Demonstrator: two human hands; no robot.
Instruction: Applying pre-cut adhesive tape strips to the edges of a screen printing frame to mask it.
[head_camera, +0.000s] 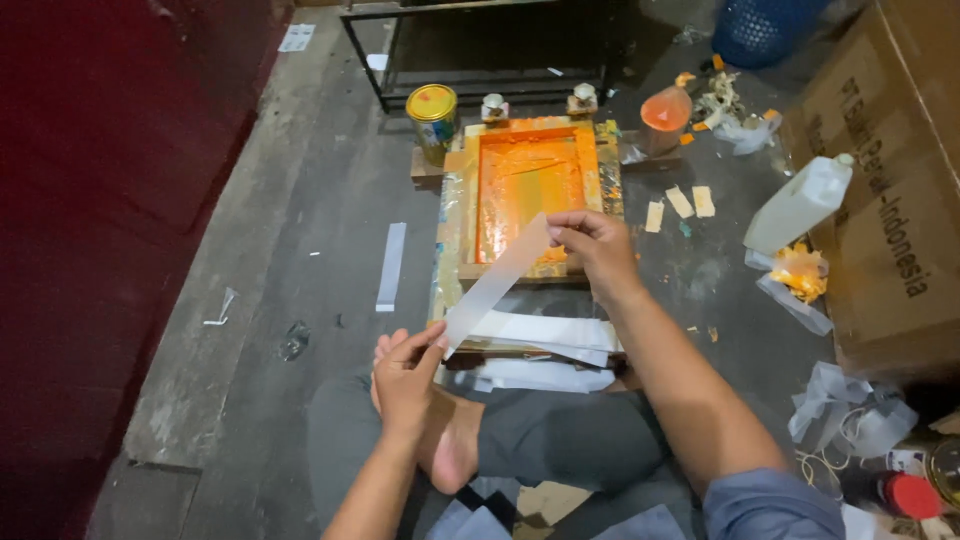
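Person sits cross-legged on the floor (300, 250), head view looking down. Both hands hold one long pale strip (497, 282), stretched on a slant just in front of the screen frame (535, 190). Left hand (405, 375) pinches the strip's lower end, grip closed on it between thumb and fingers, near the bare foot (450, 440). Right hand (598, 245) pinches the upper end, grip closed on it too, over the frame's near edge.

Screen frame is wooden, orange ink across its mesh, lying flat on the floor. Stack of white strips (540, 335) lies just in front of the frame, under the held strip. Yellow-lidded can (432, 115) stands at the frame's far left corner. Orange bag (665, 115) sits right of the frame's far end. White plastic jug (800, 200) lies well right of the frame, beside a cardboard box (890, 180). One loose strip (391, 265) lies on the floor left of the frame.
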